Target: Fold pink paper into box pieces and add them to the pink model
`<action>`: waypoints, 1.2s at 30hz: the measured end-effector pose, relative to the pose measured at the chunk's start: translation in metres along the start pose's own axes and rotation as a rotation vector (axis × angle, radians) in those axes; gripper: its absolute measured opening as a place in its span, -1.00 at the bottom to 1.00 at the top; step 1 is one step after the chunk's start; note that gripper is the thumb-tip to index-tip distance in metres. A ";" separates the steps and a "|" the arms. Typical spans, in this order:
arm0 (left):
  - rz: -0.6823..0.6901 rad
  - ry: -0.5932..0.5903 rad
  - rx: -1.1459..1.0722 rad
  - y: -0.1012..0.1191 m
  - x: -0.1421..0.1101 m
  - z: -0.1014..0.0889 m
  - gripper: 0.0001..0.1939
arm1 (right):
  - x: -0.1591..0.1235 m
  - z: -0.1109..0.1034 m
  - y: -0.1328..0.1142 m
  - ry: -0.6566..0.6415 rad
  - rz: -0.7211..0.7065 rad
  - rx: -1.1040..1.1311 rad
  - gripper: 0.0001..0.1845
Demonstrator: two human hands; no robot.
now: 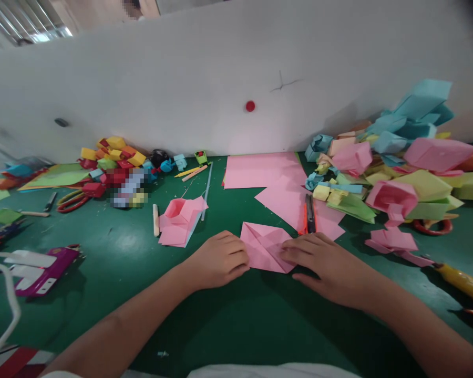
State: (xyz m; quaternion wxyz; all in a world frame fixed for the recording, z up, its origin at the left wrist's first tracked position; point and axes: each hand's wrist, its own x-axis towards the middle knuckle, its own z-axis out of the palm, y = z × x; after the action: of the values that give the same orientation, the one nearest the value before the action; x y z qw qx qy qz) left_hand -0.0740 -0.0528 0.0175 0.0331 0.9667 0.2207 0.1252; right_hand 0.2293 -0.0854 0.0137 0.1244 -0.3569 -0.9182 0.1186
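A folded sheet of pink paper [266, 247] with crossing creases lies flat on the green table in front of me. My left hand [223, 260] is closed at the paper's left edge, its fingers curled together over the corner. My right hand [319, 262] rests on the right part of the same sheet, fingers stretched out and the thumb apart below. Just beyond the right hand, a black and orange cutter-like tool [310, 212] lies on loose pink sheets [284, 202]. To the left of the folded sheet sits a folded pink paper piece [181, 220] with an open pocket.
Folded paper pieces pile up at right [421, 168] and back left [116, 152]. A pink paper stack [264, 170] lies at the back against a white wall [205, 79]. A purple power strip [43, 273] with a white cable stands left; a yellow-handled tool [463, 281] lies right.
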 end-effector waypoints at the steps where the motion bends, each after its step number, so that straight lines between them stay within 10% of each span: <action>1: 0.006 0.003 0.005 0.000 0.000 0.000 -0.83 | 0.000 0.000 0.000 -0.009 -0.001 0.001 -0.55; 17: -0.144 0.010 -0.004 0.008 0.000 0.001 -0.80 | 0.006 -0.001 -0.019 -0.058 -0.081 0.099 -0.77; 26: -0.133 -0.061 -0.030 0.011 -0.002 0.008 -0.41 | 0.006 -0.007 -0.025 -0.115 -0.058 0.187 -0.67; 36: -0.113 -0.105 -0.116 0.005 0.000 0.008 -0.44 | 0.008 0.004 -0.011 0.195 0.042 0.042 -0.67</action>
State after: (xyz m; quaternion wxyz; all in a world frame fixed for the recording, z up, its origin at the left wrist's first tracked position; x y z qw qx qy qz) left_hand -0.0704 -0.0573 0.0100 0.1076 0.9543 0.2655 0.0848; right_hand 0.2156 -0.0886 0.0148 0.2179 -0.3834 -0.8913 0.1052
